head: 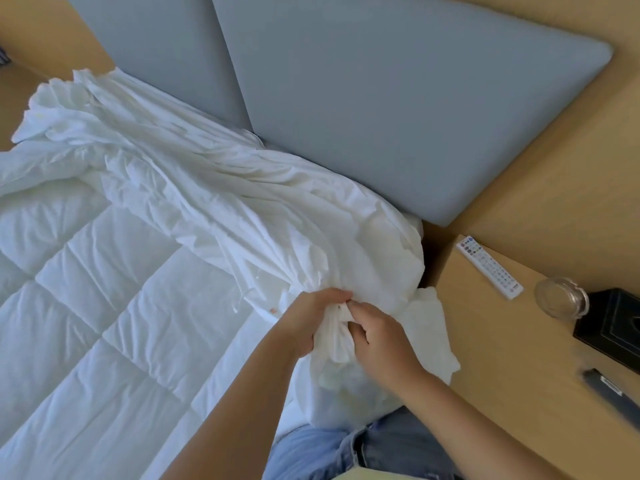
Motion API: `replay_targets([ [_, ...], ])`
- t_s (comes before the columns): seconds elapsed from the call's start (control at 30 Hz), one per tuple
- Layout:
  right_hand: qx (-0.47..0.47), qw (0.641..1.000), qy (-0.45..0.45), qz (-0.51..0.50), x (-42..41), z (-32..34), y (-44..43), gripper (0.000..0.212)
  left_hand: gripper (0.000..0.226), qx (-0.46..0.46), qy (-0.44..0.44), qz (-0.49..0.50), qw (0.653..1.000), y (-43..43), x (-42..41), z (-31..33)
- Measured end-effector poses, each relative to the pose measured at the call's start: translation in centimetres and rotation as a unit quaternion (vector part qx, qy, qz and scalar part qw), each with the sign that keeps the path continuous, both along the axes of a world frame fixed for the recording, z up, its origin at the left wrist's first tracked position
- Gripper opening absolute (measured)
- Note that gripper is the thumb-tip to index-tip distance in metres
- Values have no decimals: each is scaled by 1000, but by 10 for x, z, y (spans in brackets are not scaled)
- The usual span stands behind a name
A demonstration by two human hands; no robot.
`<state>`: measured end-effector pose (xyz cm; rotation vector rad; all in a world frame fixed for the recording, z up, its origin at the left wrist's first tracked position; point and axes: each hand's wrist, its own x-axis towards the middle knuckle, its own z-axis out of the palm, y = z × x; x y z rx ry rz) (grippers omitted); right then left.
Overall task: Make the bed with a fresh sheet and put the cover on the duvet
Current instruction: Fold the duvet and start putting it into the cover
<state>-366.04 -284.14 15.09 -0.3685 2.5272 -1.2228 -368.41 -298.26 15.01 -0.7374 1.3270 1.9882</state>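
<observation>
A white quilted duvet (86, 306) lies spread over the bed on the left. A crumpled white duvet cover (214, 188) runs bunched along the head of the bed, from the far left corner down to my hands. At the bed's near right corner my left hand (308, 320) grips a bunched corner of white fabric (337, 337), and my right hand (377, 337) pinches the same bunch from the right. The two hands touch. Whether duvet is inside the gripped corner is hidden by the folds.
Two grey padded headboard panels (398, 109) stand behind the bed. A wooden bedside table (512, 341) at the right carries a white remote (488, 266), a glass jar (561, 297), a black box (613, 323) and a dark object (613, 393). My jeans (363, 448) show below.
</observation>
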Motion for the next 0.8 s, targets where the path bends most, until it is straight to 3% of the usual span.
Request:
replay_targets([
  [0.1,67,997,-10,38,-4,-7,11,33,13,-8,-21,56,998,11,2,-8],
  [0.2,-60,988,-100,-101,-13,-5,23,16,8,-41,-39,86,995,29,4,-17],
  [0.27,-128,951,-232,-159,-28,-3,29,28,12,-185,-11,5,983,41,1,-23],
  [0.33,-105,922,-355,-112,-48,-6,25,58,20,-357,99,-149,917,55,-7,-27],
  [0.37,-87,911,-392,-94,-58,-9,21,64,25,-395,140,-184,889,64,-10,-28],
  [0.43,-61,903,-410,-116,-78,-19,12,39,29,-422,153,-208,869,77,-12,-27],
  [0.5,-31,911,-377,-161,-96,-28,6,13,34,-394,202,-192,876,81,-5,-37],
  [0.6,-50,912,-338,-228,-115,-48,11,14,58,-212,207,-150,943,72,10,-54],
  [0.67,-63,905,-353,-227,-122,-55,17,15,51,-173,168,-103,965,59,7,-72],
  [0.7,-58,906,-363,-211,-124,-59,21,15,47,-219,168,-124,953,54,1,-85],
  [0.73,-50,910,-366,-190,-128,-62,24,17,47,-308,185,-194,913,47,-7,-95],
  [0.77,-34,918,-359,-166,-133,-64,27,19,49,-419,210,-298,832,42,-17,-104],
  [0.8,3,932,-337,-134,-138,-66,28,21,53,-511,241,-387,728,40,-25,-112],
])
